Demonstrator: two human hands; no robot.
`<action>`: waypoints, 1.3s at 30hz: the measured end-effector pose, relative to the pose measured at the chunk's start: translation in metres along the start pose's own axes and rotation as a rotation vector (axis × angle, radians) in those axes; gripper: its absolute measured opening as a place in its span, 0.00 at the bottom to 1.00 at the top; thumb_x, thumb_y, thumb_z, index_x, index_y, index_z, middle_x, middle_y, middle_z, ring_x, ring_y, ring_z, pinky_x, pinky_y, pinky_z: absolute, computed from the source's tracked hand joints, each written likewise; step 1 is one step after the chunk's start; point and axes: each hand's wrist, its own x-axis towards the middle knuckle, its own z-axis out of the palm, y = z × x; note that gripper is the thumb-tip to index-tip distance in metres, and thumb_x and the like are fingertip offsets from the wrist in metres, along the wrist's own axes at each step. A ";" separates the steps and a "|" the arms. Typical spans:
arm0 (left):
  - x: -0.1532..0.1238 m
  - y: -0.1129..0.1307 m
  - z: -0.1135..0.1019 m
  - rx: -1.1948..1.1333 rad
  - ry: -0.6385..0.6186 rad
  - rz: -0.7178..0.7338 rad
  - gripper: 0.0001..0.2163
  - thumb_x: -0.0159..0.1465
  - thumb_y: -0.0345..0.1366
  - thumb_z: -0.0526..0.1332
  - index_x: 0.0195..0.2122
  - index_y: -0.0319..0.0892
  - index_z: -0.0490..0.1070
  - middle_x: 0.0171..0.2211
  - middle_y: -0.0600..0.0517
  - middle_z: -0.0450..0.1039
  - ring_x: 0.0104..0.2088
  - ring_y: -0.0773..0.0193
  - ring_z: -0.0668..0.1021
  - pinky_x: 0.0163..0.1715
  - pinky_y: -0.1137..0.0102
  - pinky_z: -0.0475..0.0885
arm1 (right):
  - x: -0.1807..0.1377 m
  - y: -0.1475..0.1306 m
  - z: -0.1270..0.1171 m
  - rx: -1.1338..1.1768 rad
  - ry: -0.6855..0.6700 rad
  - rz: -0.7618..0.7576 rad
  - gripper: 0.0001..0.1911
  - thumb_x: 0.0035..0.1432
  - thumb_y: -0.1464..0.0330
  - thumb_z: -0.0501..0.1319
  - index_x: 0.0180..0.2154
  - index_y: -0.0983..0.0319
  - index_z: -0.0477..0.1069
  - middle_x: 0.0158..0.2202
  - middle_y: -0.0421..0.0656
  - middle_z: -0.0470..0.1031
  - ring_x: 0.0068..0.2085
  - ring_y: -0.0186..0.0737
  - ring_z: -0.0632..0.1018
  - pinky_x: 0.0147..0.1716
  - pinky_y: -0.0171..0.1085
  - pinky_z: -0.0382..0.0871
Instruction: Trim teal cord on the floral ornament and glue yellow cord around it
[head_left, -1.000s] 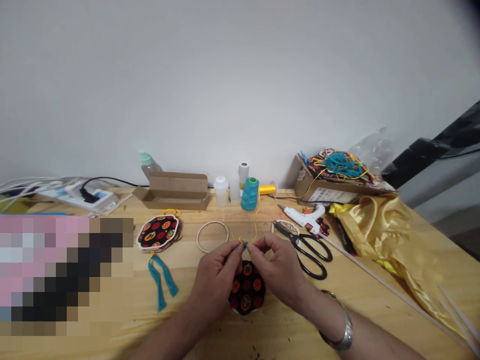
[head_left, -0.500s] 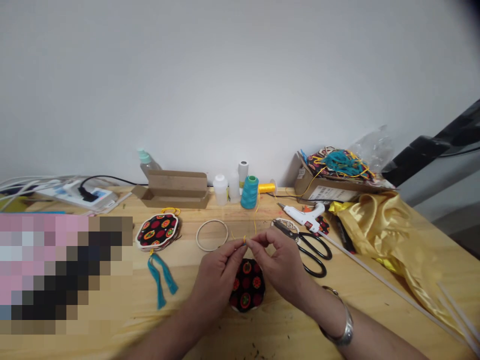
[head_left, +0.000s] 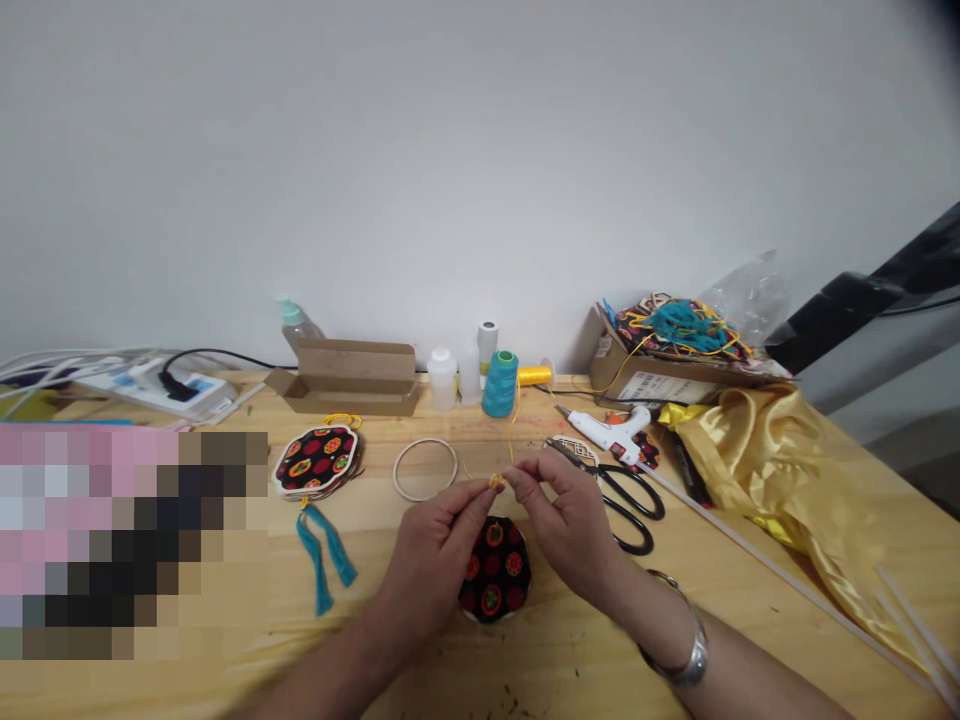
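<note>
Between the fingertips of both hands is a small loop of yellow cord (head_left: 496,482). My left hand (head_left: 435,540) pinches it from the left, thumb against forefinger. From the right, my right hand (head_left: 564,515) pinches the same cord. A strand runs up from there toward a yellow thread spool (head_left: 535,376). Below my fingers lies a black patterned fabric piece (head_left: 496,575) with red and orange motifs and a scalloped edge; my left hand partly covers its left side. Beside my right hand are black-handled scissors (head_left: 631,495), lying on a pale lattice piece (head_left: 576,449).
A wooden ring (head_left: 425,470) and a stack of patterned pieces (head_left: 315,462) with a teal tassel (head_left: 322,560) lie leftward. Along the wall stand an open cardboard box (head_left: 352,390), bottles and a teal thread cone (head_left: 500,385). Rightward are a glue gun (head_left: 611,432) and gold satin cloth (head_left: 757,450).
The yellow cord now forms a visible loop at my fingertips. My right fingertips have shifted slightly right, a little apart from the left ones.
</note>
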 end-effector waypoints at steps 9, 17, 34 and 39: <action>0.000 0.000 -0.001 -0.054 -0.037 -0.021 0.13 0.60 0.41 0.57 0.44 0.46 0.74 0.35 0.57 0.78 0.38 0.63 0.76 0.39 0.73 0.67 | 0.012 0.002 -0.004 0.224 -0.164 0.142 0.07 0.53 0.70 0.58 0.29 0.63 0.74 0.27 0.42 0.74 0.32 0.36 0.73 0.33 0.34 0.65; 0.000 0.000 -0.002 -0.056 -0.049 -0.042 0.14 0.60 0.42 0.56 0.44 0.47 0.75 0.35 0.55 0.79 0.36 0.62 0.77 0.36 0.72 0.69 | 0.008 -0.001 -0.004 0.177 -0.171 0.151 0.08 0.48 0.64 0.63 0.29 0.63 0.74 0.27 0.41 0.73 0.31 0.36 0.71 0.31 0.35 0.65; -0.002 0.002 -0.002 -0.125 -0.083 -0.078 0.14 0.59 0.41 0.57 0.43 0.45 0.75 0.34 0.54 0.78 0.37 0.61 0.76 0.35 0.72 0.69 | 0.008 -0.002 -0.003 0.120 -0.100 0.100 0.04 0.50 0.69 0.61 0.26 0.63 0.73 0.25 0.41 0.73 0.29 0.36 0.73 0.32 0.35 0.67; 0.000 0.001 -0.001 -0.211 -0.052 -0.149 0.13 0.57 0.43 0.59 0.39 0.42 0.75 0.34 0.52 0.78 0.34 0.62 0.76 0.33 0.72 0.69 | 0.007 -0.002 -0.003 0.097 -0.084 0.075 0.04 0.50 0.70 0.61 0.26 0.63 0.73 0.26 0.41 0.73 0.30 0.36 0.73 0.31 0.35 0.66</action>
